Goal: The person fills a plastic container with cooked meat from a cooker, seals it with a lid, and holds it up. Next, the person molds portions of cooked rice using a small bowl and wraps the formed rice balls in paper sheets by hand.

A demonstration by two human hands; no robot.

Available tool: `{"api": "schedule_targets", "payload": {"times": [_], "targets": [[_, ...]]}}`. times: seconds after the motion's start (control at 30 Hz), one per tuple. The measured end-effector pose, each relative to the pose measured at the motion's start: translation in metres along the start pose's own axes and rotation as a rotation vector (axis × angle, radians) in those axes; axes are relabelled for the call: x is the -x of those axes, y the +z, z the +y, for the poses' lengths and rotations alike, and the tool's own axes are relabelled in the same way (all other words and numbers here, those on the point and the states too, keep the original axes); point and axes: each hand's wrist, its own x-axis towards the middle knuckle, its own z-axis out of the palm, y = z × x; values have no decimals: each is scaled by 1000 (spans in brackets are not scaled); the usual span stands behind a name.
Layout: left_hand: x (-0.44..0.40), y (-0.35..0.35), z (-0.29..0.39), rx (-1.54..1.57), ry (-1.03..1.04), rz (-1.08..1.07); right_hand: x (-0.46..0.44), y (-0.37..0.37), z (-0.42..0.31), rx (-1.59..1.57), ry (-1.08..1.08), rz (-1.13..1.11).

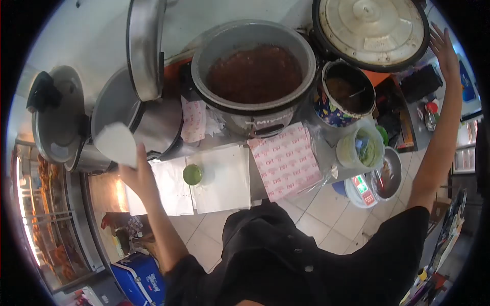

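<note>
Surface (258, 186) front edge carries paper (224, 194), presumably for reach; my left hand (137, 176) pinches a paddle (116, 144), right hand (447, 56) spread beside a lid (367, 33).

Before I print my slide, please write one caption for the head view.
Left hand holding a white paddle, right hand beside a round lid, an open cooker between them.

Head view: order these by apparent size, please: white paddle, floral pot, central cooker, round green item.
1. Central cooker
2. Floral pot
3. White paddle, in the left hand
4. Round green item
</note>
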Motion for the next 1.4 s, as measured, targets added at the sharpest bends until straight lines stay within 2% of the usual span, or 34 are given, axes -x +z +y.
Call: {"api": "schedule_targets", "payload": {"times": [0.03, 0.1, 0.13, 0.2, 0.23, 0.27, 0.3, 0.37, 0.4, 0.5, 0.63, 0.73, 0.8, 0.9, 0.93, 0.97, 1.0, 1.07, 1.13, 1.17, 1.27, 1.4], "targets": [[23, -10, -27, 18, -157, -26, 28, -10, 6, 60, -88, 30], [73, -23, -76, -25, -440, -81, 131, -14, 51, -72, -153, -44], [100, -23, -95, -84, -562, -110, 190, -3, 82, -169, -73, -149], [150, -22, -131, -119, -666, -267, 290, 58, 157, -191, 271, -416], [169, -17, -148, -69, -618, -324, 340, 88, 195, -168, 437, -544], [184, -18, -157, -25, -570, -384, 382, 121, 266, 113, 420, -488], [187, -15, -156, -59, -639, -431, 403, 141, 315, 423, 421, -606], [177, -13, -144, -102, -572, -535, 450, 180, 364, 1022, 168, -538], [171, -16, -143, -132, -539, -581, 459, 189, 360, 1079, 189, -536], [162, -26, -158, -74, -564, -513, 489, 206, 351, 1208, 257, -493], [166, -45, -191, -26, -596, -483, 520, 201, 333, 1205, 326, -477], [170, -58, -188, -4, -724, -467, 522, 206, 334, 1229, 320, -474], [178, -68, -200, 22, -734, -443, 518, 220, 336, 1260, 337, -471], [179, -77, -209, 47, -823, -407, 538, 306, 318, 616, 130, -555], [178, -81, -212, 51, -866, -399, 543, 345, 282, 427, 283, -673], [177, -83, -216, 53, -879, -395, 559, 382, 258, 140, 462, -681], [176, -87, -217, 95, -900, -364, 582, 425, 275, 70, 554, -672], [169, -92, -220, 185, -932, -302, 605, 486, 282, 247, 448, -684], [161, -100, -218, 204, -929, -275, 599, 519, 285, 257, 552, -787], [159, -104, -218, 218, -929, -270, 599, 526, 285, 269, 607, -831], [158, -110, -228, 328, -962, -293, 595, 513, 265, -17, 870, -790], [159, -89, -210, 549, -997, -418, 590, 441, 205, -253, 947, -884]]}}
